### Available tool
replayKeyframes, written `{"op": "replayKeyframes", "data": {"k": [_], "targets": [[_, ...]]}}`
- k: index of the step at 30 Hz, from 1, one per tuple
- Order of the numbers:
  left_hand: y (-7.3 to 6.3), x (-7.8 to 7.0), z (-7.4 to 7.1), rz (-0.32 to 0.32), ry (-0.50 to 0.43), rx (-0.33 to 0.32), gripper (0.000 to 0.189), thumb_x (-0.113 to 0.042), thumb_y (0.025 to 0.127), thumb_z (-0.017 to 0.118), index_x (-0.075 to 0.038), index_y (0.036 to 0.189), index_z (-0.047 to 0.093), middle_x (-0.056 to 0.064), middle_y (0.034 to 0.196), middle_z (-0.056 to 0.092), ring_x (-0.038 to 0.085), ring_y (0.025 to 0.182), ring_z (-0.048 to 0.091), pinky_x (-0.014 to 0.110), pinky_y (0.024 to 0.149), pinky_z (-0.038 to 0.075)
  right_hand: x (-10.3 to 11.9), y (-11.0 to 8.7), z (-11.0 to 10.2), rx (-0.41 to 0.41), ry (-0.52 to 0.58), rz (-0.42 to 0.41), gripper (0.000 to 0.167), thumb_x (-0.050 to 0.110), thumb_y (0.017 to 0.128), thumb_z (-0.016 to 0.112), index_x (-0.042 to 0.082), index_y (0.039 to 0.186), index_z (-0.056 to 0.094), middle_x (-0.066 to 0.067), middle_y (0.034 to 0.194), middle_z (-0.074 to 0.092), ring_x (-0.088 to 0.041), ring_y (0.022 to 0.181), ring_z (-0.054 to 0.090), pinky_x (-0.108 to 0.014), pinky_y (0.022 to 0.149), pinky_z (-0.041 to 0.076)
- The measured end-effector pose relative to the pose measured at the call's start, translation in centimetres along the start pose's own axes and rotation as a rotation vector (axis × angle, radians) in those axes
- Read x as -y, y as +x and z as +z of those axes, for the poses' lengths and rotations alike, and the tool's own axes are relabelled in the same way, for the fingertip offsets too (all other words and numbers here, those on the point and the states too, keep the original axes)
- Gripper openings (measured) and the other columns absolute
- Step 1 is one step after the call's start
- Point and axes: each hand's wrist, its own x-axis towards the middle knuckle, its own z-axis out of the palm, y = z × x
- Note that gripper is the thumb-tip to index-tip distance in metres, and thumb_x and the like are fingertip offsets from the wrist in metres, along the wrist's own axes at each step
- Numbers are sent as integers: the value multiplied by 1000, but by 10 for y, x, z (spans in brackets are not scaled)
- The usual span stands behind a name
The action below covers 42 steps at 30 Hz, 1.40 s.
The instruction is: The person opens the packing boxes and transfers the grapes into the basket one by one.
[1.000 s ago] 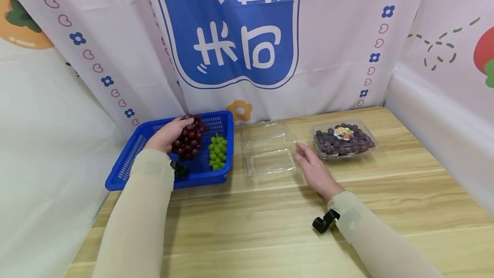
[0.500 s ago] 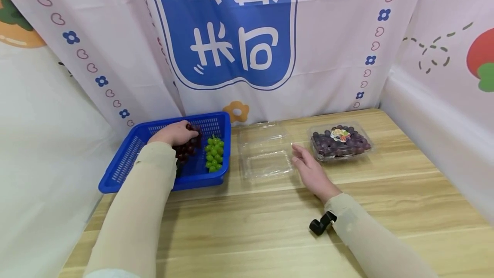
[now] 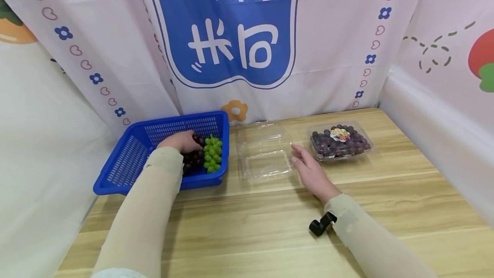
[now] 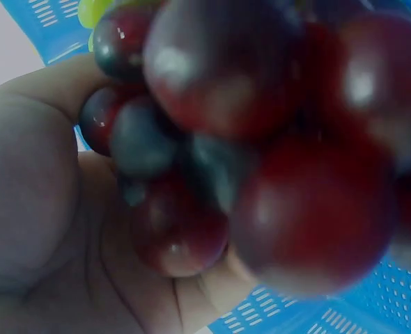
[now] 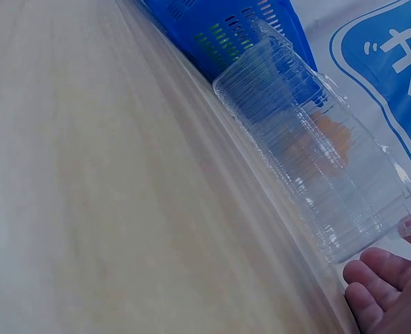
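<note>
Looks like moulded plastic on the blue basket, smooth with a low sheen and pierced with slots; turns thin, clear and very glossy on the open container, ridged along the sides and streaked with bright reflections; appears equally clear and shiny on the filled box, with a printed, paper-like sticker on top; gleams smooth and taut on the red grapes, more softly on the green grapes; shows pale, streaked wood grain, smooth with a faint sheen, on the tabletop; hangs as creased, matt cloth in the printed backdrop; reads as fine matt cloth on the cream sleeves.
</note>
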Motion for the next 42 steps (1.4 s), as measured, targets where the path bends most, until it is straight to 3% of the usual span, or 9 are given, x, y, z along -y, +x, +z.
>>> {"op": "replayKeyframes", "data": {"k": [11, 23, 35, 42], "targets": [[1, -2, -2, -23, 16, 70, 80, -46, 104, 43, -2, 162, 8, 27, 165, 8, 52, 147, 13, 68, 113, 20, 5, -1, -4, -2, 7, -10, 52, 26, 109, 44, 16, 159, 32, -15, 152, 45, -36, 138, 43, -55, 114, 30], [5, -2, -3, -2, -24, 45, 91, -64, 102, 33, -3, 162, 3, 28, 164, 10, 51, 147, 15, 68, 113, 20, 2, -1, -6, -19, 5, -16, 52, 29, 109, 44, 18, 159, 32, -15, 151, 47, -35, 136, 45, -54, 114, 33], [3, 3, -2, -9, -55, -128, 86, -61, 104, 33, 1, 161, 16, 29, 161, 22, 51, 145, 22, 66, 114, 23, 0, -2, -4, -22, -5, 9, 54, 35, 111, 37, 20, 161, 27, -15, 152, 45, -40, 137, 43, -59, 114, 28], [-3, 0, -11, -12, -37, -220, 83, -60, 103, 38, -1, 160, 24, 28, 159, 30, 53, 142, 28, 69, 110, 26, 0, -2, -3, -19, -2, 22, 56, 41, 110, 34, 25, 163, 22, -14, 157, 40, -40, 141, 38, -61, 115, 23]]}}
